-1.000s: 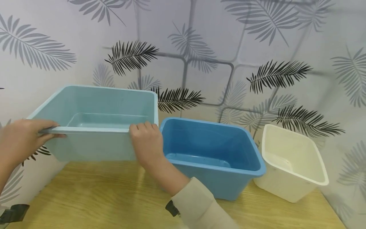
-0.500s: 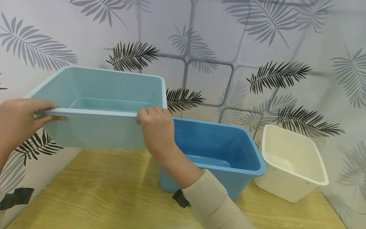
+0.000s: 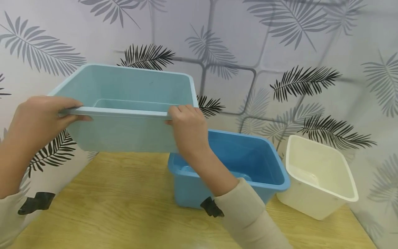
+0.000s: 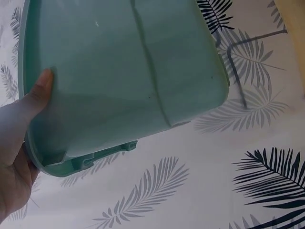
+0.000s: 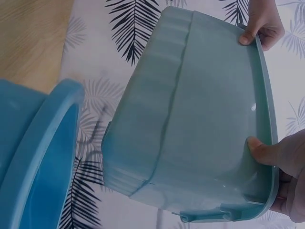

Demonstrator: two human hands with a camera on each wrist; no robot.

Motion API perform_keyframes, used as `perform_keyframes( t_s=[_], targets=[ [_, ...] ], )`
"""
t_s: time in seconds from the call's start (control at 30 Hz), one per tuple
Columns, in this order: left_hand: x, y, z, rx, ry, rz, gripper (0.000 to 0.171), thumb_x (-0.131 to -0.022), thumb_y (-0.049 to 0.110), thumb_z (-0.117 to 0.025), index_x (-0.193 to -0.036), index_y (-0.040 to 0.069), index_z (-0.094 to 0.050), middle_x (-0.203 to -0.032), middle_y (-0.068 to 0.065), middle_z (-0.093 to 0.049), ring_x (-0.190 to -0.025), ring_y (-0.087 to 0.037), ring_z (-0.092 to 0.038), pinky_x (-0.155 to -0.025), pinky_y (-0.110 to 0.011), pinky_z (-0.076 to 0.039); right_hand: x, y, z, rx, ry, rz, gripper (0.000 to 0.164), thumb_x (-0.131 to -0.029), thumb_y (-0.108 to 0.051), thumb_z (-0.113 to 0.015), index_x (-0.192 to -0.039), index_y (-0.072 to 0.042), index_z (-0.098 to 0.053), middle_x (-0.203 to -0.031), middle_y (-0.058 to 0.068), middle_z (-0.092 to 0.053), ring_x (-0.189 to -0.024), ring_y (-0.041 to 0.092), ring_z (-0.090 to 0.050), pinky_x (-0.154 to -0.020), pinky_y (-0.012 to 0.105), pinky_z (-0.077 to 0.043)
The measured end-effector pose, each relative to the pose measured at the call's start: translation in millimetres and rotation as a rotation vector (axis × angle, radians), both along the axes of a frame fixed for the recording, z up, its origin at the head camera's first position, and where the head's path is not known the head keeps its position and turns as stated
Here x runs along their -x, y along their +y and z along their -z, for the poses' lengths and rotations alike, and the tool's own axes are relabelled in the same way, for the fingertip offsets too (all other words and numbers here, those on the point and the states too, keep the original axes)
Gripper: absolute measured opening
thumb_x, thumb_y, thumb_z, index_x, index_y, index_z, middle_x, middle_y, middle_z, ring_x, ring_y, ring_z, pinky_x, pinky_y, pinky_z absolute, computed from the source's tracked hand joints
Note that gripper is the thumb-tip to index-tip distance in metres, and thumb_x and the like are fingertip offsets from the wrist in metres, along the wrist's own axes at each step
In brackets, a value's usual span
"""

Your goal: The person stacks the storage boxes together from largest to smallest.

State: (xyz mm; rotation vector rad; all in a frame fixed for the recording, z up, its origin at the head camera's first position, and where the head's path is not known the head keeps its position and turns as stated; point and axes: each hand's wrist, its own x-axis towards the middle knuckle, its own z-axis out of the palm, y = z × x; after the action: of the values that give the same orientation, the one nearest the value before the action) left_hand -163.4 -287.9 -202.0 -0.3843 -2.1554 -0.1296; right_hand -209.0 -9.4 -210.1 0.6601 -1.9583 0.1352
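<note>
A pale teal plastic bin (image 3: 130, 133) hangs in the air above the left part of the table, its open top tilted toward me and nothing visible inside. My left hand (image 3: 43, 121) grips the near rim at its left end. At the right end of that rim, my right hand (image 3: 189, 129) holds on with fingers curled over the edge. In the right wrist view, the thumbs of both hands press the outer wall of the teal bin (image 5: 205, 109). The bin's lower right corner overlaps the blue bin (image 3: 248, 155) in the head view.
The blue bin stands on the wooden table (image 3: 118, 193) right of centre, partly behind my right forearm. To its right stands a cream bin (image 3: 317, 169). A leaf-patterned cloth (image 3: 230, 41) covers the wall behind and the left side.
Both hands have lifted the teal bin higher and carried it to the right, closer to the blue bin. The blue and cream bins have stayed in place.
</note>
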Motion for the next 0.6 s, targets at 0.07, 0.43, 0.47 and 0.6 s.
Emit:
perform_keyframes(
  t_s=[0.07, 0.43, 0.47, 0.6],
  targets=[
    [3.3, 7, 0.6, -0.007, -0.005, 0.001, 0.042, -0.068, 0.042, -0.058, -0.086, 0.005, -0.072, -0.079, -0.021, -0.069, -0.064, -0.040, -0.061, -0.061, -0.055, -0.048, 1.0, 7, -0.6, 0.009, -0.034, -0.014, 0.020, -0.070, -0.027, -0.076, -0.076, -0.011, -0.065, -0.077, -0.001, -0.069, -0.074, 0.015, -0.064, -0.068, 0.024, -0.049],
    [21.2, 44, 4.2, -0.014, 0.012, 0.087, 0.037, -0.067, 0.042, -0.063, -0.079, 0.008, -0.069, -0.071, -0.012, -0.069, -0.057, -0.032, -0.060, -0.054, -0.049, -0.046, 10.0, 44, 6.1, 0.027, -0.081, -0.028, 0.020, -0.070, -0.020, -0.077, -0.081, -0.007, -0.066, -0.078, 0.004, -0.069, -0.075, 0.020, -0.063, -0.075, 0.031, -0.052],
    [22.4, 48, 4.2, -0.013, 0.014, 0.092, 0.031, -0.065, 0.036, -0.068, -0.078, 0.008, -0.069, -0.071, -0.012, -0.069, -0.056, -0.031, -0.060, -0.053, -0.048, -0.046, 10.3, 47, 6.7, 0.030, -0.087, -0.032, 0.020, -0.070, -0.020, -0.077, -0.082, -0.007, -0.066, -0.078, 0.005, -0.069, -0.076, 0.020, -0.063, -0.075, 0.031, -0.052],
    [27.6, 58, 5.8, -0.014, 0.017, 0.115, 0.024, -0.059, 0.019, -0.078, -0.078, 0.008, -0.069, -0.070, -0.011, -0.069, -0.052, -0.027, -0.058, -0.049, -0.045, -0.045, 10.2, 57, 8.3, 0.041, -0.092, -0.030, 0.020, -0.070, -0.018, -0.078, -0.081, -0.007, -0.066, -0.078, 0.005, -0.069, -0.076, 0.021, -0.063, -0.073, 0.032, -0.053]
  ],
)
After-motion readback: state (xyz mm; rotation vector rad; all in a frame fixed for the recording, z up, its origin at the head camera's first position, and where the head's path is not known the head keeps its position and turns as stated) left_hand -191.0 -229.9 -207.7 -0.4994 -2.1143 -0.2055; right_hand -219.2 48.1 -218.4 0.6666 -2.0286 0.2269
